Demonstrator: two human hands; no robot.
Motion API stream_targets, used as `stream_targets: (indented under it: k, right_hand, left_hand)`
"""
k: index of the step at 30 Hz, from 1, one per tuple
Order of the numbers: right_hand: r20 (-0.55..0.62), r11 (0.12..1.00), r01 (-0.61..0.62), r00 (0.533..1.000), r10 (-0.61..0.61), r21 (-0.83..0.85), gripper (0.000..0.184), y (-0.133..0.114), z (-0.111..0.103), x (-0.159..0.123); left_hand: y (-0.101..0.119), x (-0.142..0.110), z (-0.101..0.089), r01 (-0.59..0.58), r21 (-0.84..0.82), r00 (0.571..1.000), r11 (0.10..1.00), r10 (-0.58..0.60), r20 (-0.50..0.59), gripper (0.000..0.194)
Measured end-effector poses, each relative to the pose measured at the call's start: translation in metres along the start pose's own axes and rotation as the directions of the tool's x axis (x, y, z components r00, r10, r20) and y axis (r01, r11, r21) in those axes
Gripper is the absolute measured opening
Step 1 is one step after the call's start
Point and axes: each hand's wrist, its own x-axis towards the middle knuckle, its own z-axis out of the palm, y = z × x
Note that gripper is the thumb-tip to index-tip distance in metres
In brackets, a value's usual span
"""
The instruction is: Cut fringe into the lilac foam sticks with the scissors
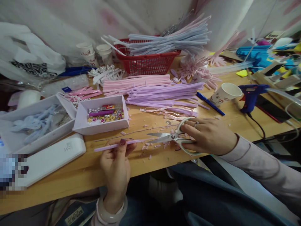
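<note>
Between the thumb and fingers of my left hand (pixel 117 166) is a light purple pipe cleaner (pixel 105 147), held level above the front of the table. Its right end, thinner and partly bare, reaches toward the scissors (pixel 172 137). My right hand (pixel 207 135) grips these scissors by their cream handles, fingers through the loops. The blades are parted and point left, close to the pipe cleaner's end; whether they touch it I cannot tell. Small purple fluff scraps (pixel 150 147) lie on the wood beneath. Behind the scissors is a bundle of purple pipe cleaners (pixel 162 95).
Left stand a white box with trinkets (pixel 101 128), a box with blue pieces (pixel 9 138) and a long white case (pixel 58 157). Behind is a red basket (pixel 150 64). Right are a blue pen (pixel 210 103), a paper cup (pixel 227 94) and a blue glue gun (pixel 250 97).
</note>
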Motion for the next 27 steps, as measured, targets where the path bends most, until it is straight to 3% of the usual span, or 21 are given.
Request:
stream_targets:
  k: [27]
  right_hand:
    - [-0.004,0.998,0.006,1.000,-0.006,0.056,0.026,-0.0019,0.0040,0.0001]
  left_hand:
    - [0.0015,-0.0005,0.0015,-0.013,0.044,1.000,0.999,0.014,-0.013,0.033]
